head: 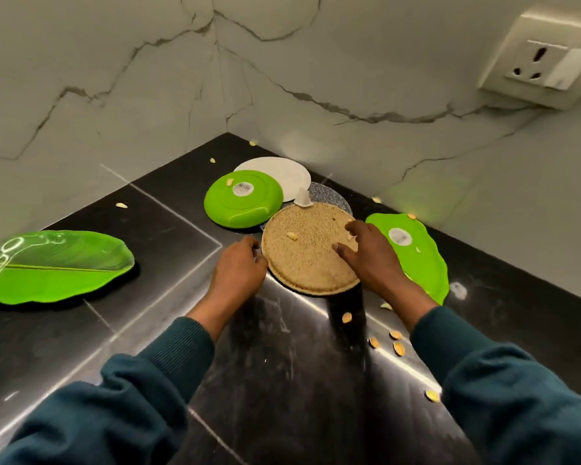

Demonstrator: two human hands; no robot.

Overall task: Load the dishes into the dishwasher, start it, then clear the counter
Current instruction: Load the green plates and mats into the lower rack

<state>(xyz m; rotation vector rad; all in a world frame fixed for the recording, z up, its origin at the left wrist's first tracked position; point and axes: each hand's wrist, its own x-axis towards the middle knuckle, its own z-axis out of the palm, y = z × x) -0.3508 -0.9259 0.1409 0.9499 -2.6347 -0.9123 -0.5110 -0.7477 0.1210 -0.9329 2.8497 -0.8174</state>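
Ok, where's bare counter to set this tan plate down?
Freest: the black counter between the leaf-shaped green plate and the round green plate. The near patch between both sleeves is open, bar scattered shells. The corner is crowded with plates.

i'm seeing a speckled tan plate, a bright green round plate, a white plate, two green leaf-print plates, all sitting on a glossy black counter against grey-veined white marble walls.
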